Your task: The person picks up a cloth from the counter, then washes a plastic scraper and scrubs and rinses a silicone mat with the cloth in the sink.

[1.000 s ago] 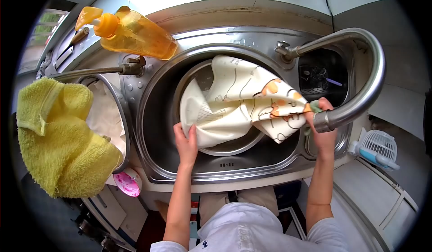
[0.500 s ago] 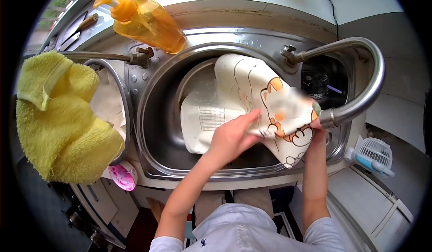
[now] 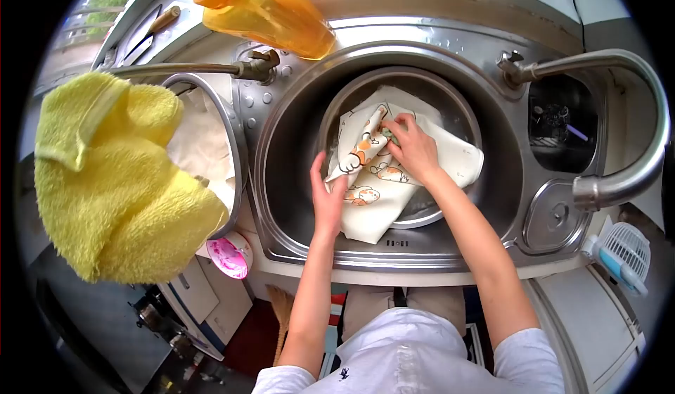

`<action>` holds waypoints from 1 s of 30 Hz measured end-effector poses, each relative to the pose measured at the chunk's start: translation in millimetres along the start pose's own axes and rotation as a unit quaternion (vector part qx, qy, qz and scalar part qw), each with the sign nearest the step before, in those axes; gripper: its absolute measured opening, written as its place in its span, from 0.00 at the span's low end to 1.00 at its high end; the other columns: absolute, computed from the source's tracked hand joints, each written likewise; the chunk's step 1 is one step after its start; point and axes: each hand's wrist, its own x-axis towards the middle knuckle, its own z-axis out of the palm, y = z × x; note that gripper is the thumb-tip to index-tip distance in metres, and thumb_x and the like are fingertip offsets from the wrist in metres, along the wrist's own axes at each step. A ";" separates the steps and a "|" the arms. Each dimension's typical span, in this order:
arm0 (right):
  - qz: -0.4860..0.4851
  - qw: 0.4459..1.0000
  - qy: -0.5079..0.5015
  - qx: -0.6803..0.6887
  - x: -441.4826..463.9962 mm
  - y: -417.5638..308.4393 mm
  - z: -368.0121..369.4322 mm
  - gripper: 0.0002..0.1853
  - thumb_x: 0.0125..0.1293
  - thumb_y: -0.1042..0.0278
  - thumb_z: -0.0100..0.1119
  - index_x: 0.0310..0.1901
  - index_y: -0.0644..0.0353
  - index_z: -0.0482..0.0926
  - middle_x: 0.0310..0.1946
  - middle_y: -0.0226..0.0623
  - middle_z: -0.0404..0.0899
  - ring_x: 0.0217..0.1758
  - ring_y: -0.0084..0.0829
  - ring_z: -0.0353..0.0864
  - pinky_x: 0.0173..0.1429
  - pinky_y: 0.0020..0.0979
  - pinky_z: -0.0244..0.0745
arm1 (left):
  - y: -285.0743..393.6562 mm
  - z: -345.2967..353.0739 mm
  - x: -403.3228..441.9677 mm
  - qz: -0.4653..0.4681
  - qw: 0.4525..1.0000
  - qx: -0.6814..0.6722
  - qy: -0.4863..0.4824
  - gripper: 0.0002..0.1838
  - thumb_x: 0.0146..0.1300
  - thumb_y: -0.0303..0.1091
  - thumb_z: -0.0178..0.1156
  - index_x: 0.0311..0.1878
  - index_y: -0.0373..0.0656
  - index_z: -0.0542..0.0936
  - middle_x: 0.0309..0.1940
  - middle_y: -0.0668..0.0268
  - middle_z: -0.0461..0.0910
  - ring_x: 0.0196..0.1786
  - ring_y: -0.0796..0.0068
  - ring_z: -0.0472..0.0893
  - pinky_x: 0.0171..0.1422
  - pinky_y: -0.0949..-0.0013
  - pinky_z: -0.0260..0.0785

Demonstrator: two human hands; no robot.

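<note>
A soft white mat (image 3: 383,214) printed with orange cartoon cats lies bunched and folded in a round metal basin (image 3: 470,116), one corner hanging over the basin's front rim. At its left edge is my left hand (image 3: 329,200), thumb on one side of the fold and fingers on the other. My right hand (image 3: 415,148) is closed over the bunched middle of the mat, fingertips curled into it. A small greenish patch shows under those fingertips; whether it is print or a separate thing, I cannot tell.
The basin stands in a steel sink (image 3: 281,176). A curved faucet (image 3: 654,112) arches on the right above a small side basin (image 3: 562,123). Behind stands an orange pump bottle (image 3: 274,14). A yellow towel (image 3: 119,183) hangs at left, beside a pink-and-white bowl (image 3: 230,255).
Both hands have moved the mat from near the faucet leftward into the basin, where it is now folded up. My right hand has come over the basin. The view has shifted.
</note>
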 end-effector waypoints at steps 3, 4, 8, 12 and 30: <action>0.000 0.999 -0.026 -0.026 3.7 14.8 14.1 0.21 0.54 0.64 0.65 0.51 0.45 0.74 0.48 0.36 0.69 0.43 0.39 0.80 0.42 0.35 0.78 | -4.5 -7.4 4.8 0.083 0.972 0.211 -0.053 0.27 0.61 0.30 0.56 0.66 0.49 0.67 0.50 0.57 0.78 0.48 0.64 0.80 0.51 0.65 0.71; 0.007 0.998 -0.046 -0.040 8.4 17.5 15.4 0.20 0.54 0.63 0.65 0.50 0.47 0.74 0.48 0.36 0.69 0.46 0.38 0.78 0.43 0.35 0.78 | -6.0 -8.5 8.0 0.091 0.934 0.332 -0.094 0.26 0.61 0.31 0.57 0.64 0.53 0.70 0.46 0.56 0.81 0.44 0.60 0.82 0.47 0.63 0.72; -0.035 0.996 -0.022 -0.073 18.2 38.6 36.5 0.23 0.55 0.60 0.65 0.53 0.48 0.72 0.51 0.36 0.70 0.55 0.39 0.74 0.48 0.38 0.76 | -11.1 -5.3 10.0 0.146 0.904 0.397 -0.065 0.23 0.58 0.28 0.58 0.58 0.54 0.76 0.40 0.59 0.80 0.40 0.57 0.81 0.42 0.59 0.73; -0.080 0.992 -0.013 -0.096 25.8 47.9 36.0 0.25 0.55 0.61 0.64 0.56 0.49 0.72 0.55 0.37 0.70 0.55 0.42 0.74 0.53 0.38 0.75 | -18.9 -7.3 11.5 0.224 0.848 0.479 -0.029 0.25 0.51 0.22 0.57 0.55 0.51 0.75 0.37 0.63 0.70 0.39 0.58 0.79 0.40 0.56 0.73; -0.072 0.995 0.058 -0.032 -7.3 -17.3 62.9 0.15 0.53 0.71 0.57 0.45 0.54 0.76 0.46 0.36 0.73 0.46 0.34 0.77 0.46 0.34 0.77 | -29.8 -13.6 1.0 0.114 0.931 0.345 -0.018 0.15 0.59 0.19 0.51 0.50 0.36 0.75 0.39 0.47 0.80 0.43 0.45 0.79 0.45 0.54 0.71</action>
